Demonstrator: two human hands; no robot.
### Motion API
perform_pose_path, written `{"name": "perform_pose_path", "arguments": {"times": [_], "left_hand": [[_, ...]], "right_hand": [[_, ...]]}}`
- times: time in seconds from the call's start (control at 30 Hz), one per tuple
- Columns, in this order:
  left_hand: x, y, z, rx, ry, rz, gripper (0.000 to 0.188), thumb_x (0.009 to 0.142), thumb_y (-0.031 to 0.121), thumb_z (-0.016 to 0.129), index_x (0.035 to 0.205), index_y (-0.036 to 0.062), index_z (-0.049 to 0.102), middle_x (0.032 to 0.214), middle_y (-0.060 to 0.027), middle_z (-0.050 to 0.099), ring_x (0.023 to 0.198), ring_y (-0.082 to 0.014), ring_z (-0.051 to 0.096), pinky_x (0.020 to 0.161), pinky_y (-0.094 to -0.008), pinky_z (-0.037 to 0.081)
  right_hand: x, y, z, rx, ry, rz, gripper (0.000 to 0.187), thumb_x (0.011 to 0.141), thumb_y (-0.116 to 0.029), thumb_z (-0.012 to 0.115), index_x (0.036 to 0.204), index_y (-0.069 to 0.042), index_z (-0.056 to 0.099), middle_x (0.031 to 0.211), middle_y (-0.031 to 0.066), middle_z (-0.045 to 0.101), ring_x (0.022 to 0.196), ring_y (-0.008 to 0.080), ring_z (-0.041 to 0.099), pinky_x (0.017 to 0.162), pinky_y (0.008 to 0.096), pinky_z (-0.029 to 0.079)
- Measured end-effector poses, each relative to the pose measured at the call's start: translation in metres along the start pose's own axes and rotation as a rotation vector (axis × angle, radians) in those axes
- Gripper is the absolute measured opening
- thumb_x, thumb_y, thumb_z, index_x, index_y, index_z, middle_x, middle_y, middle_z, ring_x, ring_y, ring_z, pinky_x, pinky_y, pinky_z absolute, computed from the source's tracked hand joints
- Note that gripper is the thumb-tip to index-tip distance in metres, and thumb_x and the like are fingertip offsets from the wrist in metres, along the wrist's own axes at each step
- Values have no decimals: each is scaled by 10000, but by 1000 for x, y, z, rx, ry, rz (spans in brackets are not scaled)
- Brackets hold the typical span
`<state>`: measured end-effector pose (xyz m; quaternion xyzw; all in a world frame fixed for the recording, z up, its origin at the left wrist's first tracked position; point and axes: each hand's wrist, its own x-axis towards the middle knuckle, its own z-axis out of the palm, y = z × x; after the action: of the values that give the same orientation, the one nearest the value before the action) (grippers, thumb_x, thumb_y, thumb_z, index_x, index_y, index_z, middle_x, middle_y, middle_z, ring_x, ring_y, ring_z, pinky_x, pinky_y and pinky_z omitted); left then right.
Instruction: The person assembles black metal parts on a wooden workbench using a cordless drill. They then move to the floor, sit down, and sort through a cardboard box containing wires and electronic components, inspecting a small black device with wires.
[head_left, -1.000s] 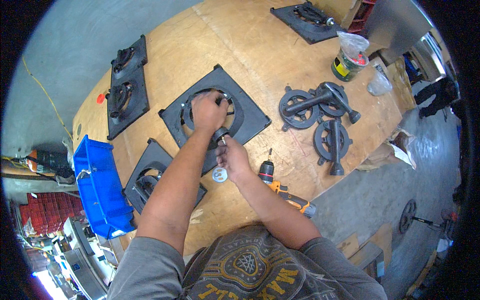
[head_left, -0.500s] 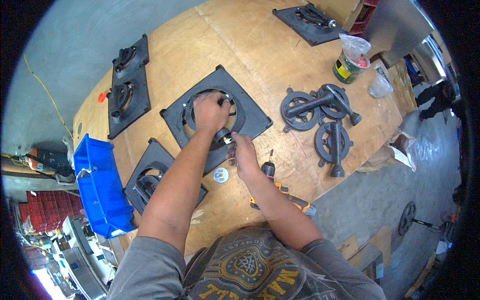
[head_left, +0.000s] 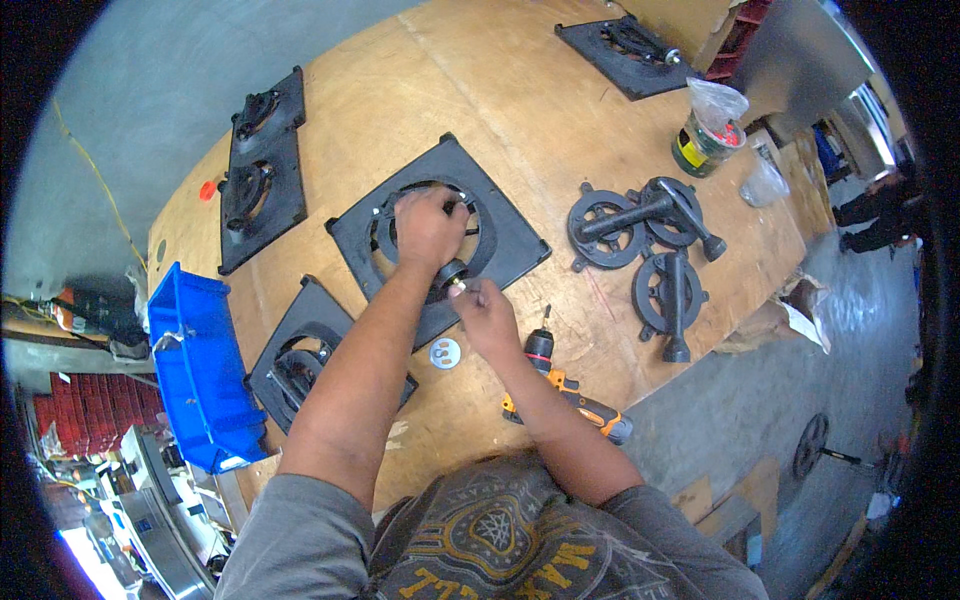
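Note:
A black square cast-iron stove frame with a round opening lies in the middle of the wooden table. My left hand reaches over the opening, its fingers closed round a dark burner that it mostly hides. Toward me, the burner's flared black tube end sticks out below that hand. A small brass-coloured fitting sits at the tube's mouth, pinched by my right hand. Just below lies a pale round disc with holes. A yellow-and-black cordless drill rests beside my right forearm.
Several black ring burners with tubes lie to the right. Behind them stands a tub with a plastic bag. More stove frames lie left, near left and far right. A blue bin stands at the left edge.
The fingers of my right hand have drawn together round the small fitting at the tube's mouth. My left hand keeps its grip on the burner. The whole view has shifted slightly.

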<state>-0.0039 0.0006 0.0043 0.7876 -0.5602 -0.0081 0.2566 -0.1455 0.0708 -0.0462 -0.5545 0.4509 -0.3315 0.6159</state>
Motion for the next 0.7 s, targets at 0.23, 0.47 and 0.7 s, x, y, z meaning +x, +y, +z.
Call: {"name": "perform_pose_path", "arguments": {"times": [0.23, 0.47, 0.7], "left_hand": [[1, 0, 0, -29, 10, 13, 237, 796, 262, 631, 911, 75, 720, 964, -143, 697, 991, -335, 617, 941, -450, 417], [0, -2, 0, -35, 30, 21, 239, 793, 261, 634, 915, 76, 724, 961, -152, 699, 979, -340, 621, 936, -452, 421], [2, -1, 1, -39, 8, 23, 236, 792, 258, 639, 914, 73, 722, 958, -155, 698, 991, -343, 618, 941, -456, 417]], "right_hand": [[10, -6, -9, 361, -201, 298, 354, 958, -370, 579, 953, -19, 627, 724, 81, 636, 610, 195, 604, 569, 367, 480], [9, -10, -9, 4, -90, 177, 454, 1000, -471, 442, 930, -63, 628, 698, 53, 630, 537, 151, 571, 478, 313, 442], [10, 0, -6, -253, -61, -53, 372, 989, -414, 497, 939, -69, 627, 709, 42, 633, 540, 152, 570, 515, 310, 455]]}}
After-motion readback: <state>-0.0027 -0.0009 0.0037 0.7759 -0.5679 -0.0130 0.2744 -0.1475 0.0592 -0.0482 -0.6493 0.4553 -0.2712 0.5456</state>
